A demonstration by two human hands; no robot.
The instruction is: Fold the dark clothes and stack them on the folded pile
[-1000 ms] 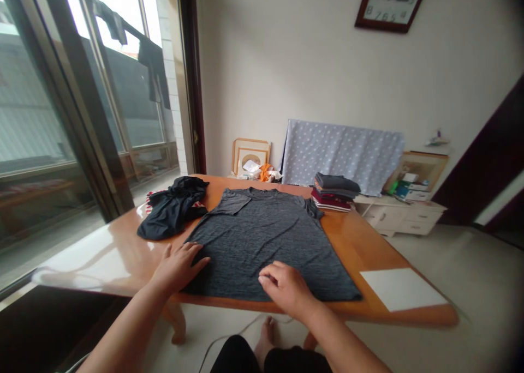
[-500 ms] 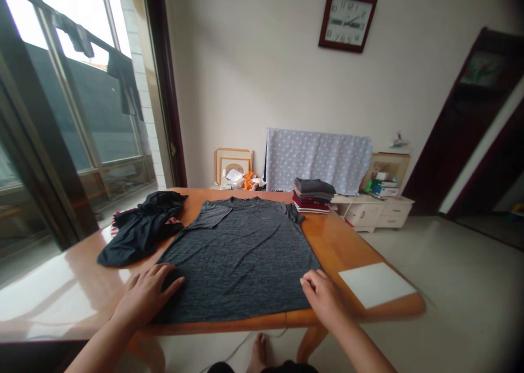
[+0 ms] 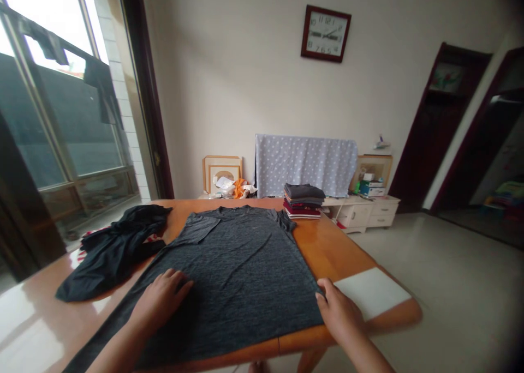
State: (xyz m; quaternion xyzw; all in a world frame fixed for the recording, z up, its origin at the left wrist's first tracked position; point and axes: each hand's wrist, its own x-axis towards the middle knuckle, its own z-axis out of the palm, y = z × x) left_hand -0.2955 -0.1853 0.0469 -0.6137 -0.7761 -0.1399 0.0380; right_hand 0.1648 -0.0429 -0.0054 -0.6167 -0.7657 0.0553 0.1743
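A dark grey short-sleeved T-shirt (image 3: 245,275) lies spread on the wooden table, its collar at the far side and its hem along the near edge. My left hand (image 3: 164,294) rests flat on the left part of the shirt, fingers stretched out. At the shirt's right edge near the hem, my right hand (image 3: 338,307) pinches the fabric between thumb and fingers. Faint diagonal creases run across the cloth.
A heap of dark clothes (image 3: 118,253) with red-and-white stripes lies on the table's left. Folded clothes (image 3: 303,201) are stacked at the far right, and a white sheet (image 3: 372,291) lies near the table's right corner (image 3: 413,312).
My left hand has shifted inward from the shirt's left edge onto the cloth. My right hand still grips the right edge. The whole view has turned slightly rightward.
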